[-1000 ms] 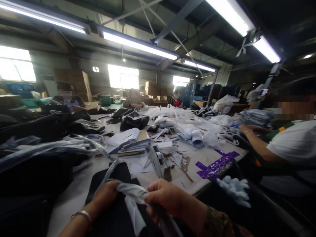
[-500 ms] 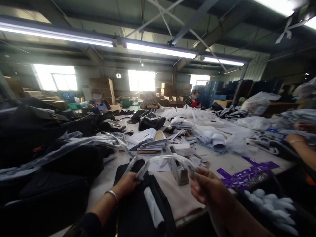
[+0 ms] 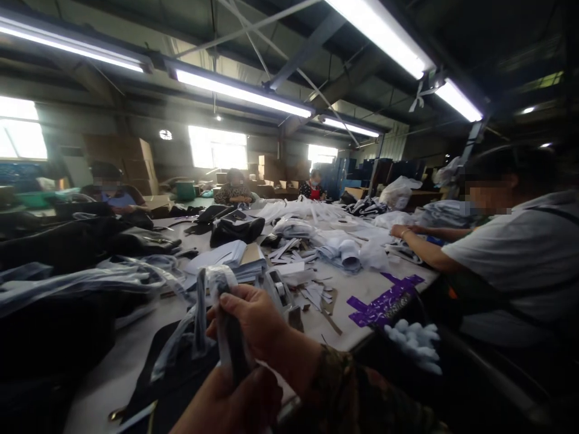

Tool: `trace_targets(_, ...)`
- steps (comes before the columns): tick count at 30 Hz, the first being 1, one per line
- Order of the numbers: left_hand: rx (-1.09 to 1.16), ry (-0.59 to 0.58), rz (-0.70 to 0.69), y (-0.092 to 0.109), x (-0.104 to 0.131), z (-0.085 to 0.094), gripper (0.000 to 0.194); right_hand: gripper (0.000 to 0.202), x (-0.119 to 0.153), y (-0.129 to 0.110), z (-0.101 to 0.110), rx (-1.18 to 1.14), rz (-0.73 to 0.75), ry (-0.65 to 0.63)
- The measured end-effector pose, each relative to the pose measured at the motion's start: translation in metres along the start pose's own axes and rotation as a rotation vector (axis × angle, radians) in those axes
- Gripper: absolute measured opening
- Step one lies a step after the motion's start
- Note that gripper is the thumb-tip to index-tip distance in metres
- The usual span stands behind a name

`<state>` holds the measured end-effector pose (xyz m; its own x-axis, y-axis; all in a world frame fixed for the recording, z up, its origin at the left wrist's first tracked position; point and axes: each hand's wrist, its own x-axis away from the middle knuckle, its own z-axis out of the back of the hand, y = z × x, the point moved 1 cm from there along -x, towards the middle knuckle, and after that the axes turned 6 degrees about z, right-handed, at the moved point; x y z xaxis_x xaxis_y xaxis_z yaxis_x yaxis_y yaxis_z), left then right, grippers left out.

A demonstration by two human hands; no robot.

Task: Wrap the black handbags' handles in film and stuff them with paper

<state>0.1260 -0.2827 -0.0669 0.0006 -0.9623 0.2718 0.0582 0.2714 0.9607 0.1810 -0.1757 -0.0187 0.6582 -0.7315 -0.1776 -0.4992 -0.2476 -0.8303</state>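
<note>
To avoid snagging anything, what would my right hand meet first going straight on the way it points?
Probably the hanging length of plastic-wrapped strap, just left of your right hand, though depth is unclear here.

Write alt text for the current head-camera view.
The left hand and right hand grip a dark strap in translucent wrapping, above a cluttered worktable. A co-worker is at the right, beyond shiny purple plastic.
</note>
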Motion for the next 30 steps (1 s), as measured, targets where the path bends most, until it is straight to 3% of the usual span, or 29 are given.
trace_targets(3,0.297,0.075,-0.042,0.013,-0.004,0.015,0.042,0.05,0.013,0.006,0.015,-0.062,-0.096,-0.072)
trace_targets(7,0.61,0.264,-0.068,0.036,-0.018,0.053,0.021,0.064,0.047,0.034,0.039,-0.014,-0.314,-0.166)
trace_targets(12,0.715,0.327,-0.055,0.043,-0.036,0.085,0.024,0.05,0.087,0.056,0.048,0.154,-0.427,-0.211)
trace_targets(15,0.715,0.336,-0.033,0.038,-0.041,0.088,0.024,0.052,0.094,0.054,0.046,0.201,-0.515,-0.246)
trace_targets(19,0.726,0.312,-0.004,0.029,-0.046,0.078,0.025,0.054,0.082,0.055,0.04,0.214,-0.562,-0.221)
trace_targets(30,0.808,0.235,0.035,0.02,-0.045,0.076,0.026,0.044,0.055,0.065,0.03,0.223,-0.424,-0.128)
